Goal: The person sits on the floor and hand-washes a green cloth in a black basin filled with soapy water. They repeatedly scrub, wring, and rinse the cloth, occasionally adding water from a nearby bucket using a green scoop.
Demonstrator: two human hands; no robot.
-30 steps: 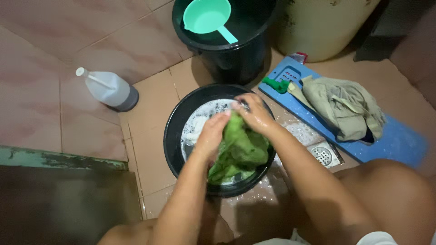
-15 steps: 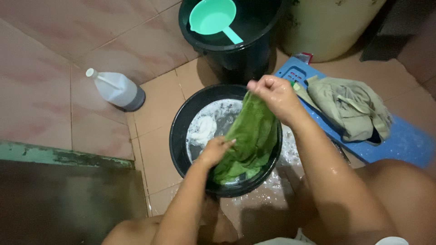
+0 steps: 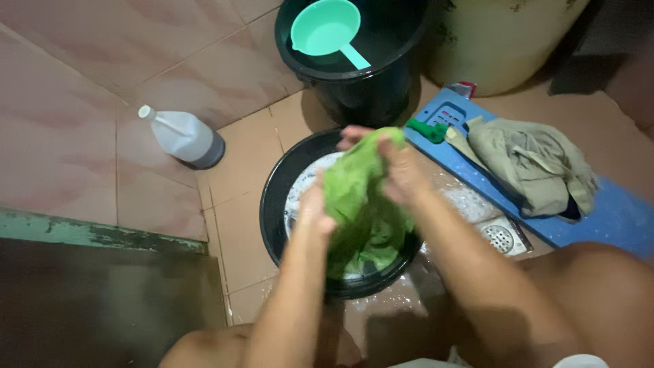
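Your left hand (image 3: 315, 208) and right hand (image 3: 402, 167) both clutch the wet green cloth garment (image 3: 357, 197), bunched between them above the round black plastic basin (image 3: 272, 204).

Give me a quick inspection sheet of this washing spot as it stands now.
Surface: tiled floor, wet with suds by the basin.
Job's things: green cloth bunched over black basin of soapy water.
Clutter: white jug; black bucket with teal dipper; blue washboard carrying beige garment and green brush; floor drain.
Hands: left hand and right hand both grip the cloth.
Cables: nothing seen.
Surroundings: pale barrel, worn green ledge.
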